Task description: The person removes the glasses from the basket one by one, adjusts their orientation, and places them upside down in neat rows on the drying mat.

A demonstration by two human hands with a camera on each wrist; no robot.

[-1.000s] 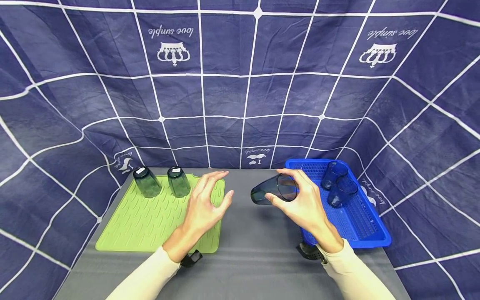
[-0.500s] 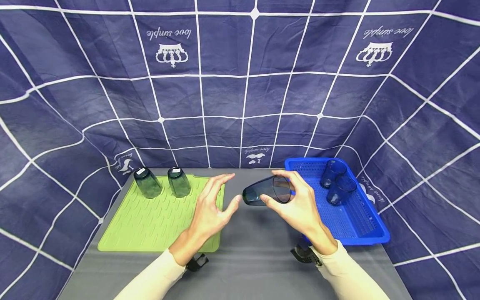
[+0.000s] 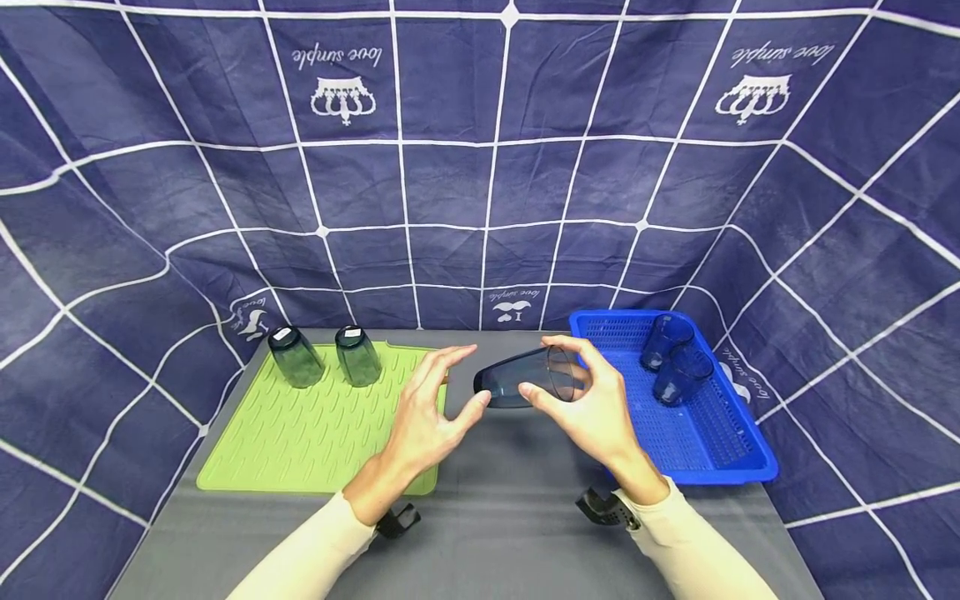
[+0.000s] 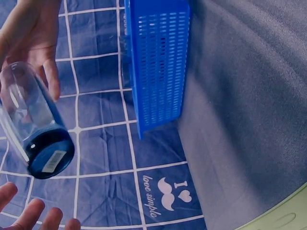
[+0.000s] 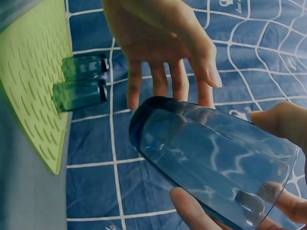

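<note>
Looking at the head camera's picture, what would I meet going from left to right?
First glass on the mat → second glass on the mat → left hand → held glass → right hand → two glasses in the basket.

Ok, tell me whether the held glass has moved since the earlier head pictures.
Yes: in the head view, the glass has moved left, away from the basket and toward the mat.
</note>
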